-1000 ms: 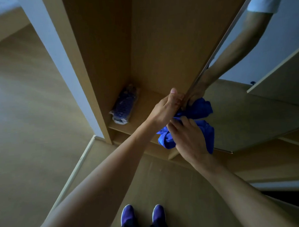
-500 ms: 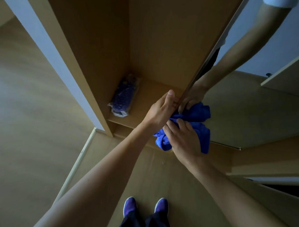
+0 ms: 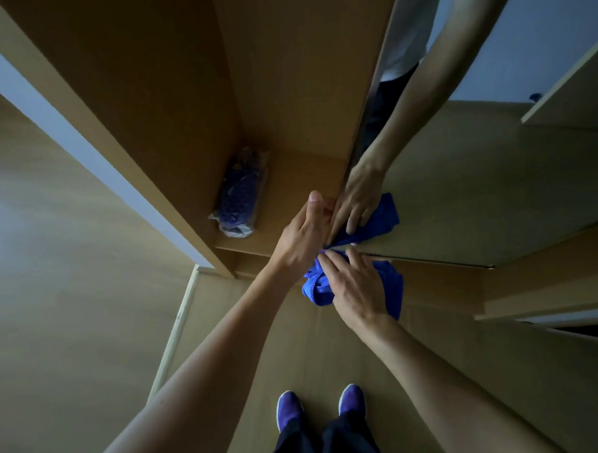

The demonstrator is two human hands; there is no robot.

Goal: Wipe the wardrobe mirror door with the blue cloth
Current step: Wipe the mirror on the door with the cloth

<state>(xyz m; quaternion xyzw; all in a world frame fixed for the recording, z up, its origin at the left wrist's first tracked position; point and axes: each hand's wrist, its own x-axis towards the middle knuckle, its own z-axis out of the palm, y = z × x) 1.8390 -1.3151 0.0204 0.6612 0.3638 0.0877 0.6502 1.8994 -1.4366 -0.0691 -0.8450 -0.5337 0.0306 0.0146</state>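
Low on the tall wardrobe mirror door (image 3: 495, 200): bunched blue fabric cloth (image 3: 315, 289) pressed under the flat right hand (image 3: 356, 287).
Door's edge gripped by the left hand (image 3: 303, 234). Cloth looks light and limp, likely best palmed flat; glass smooth, fragile, so steady it by the edge.

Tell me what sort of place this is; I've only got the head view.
Probably a bedroom or dressing area at home: a tall wooden wardrobe, its mirror door reflecting an arm, and pale wood-look floor. A plastic-wrapped bundle lies on the bottom shelf.
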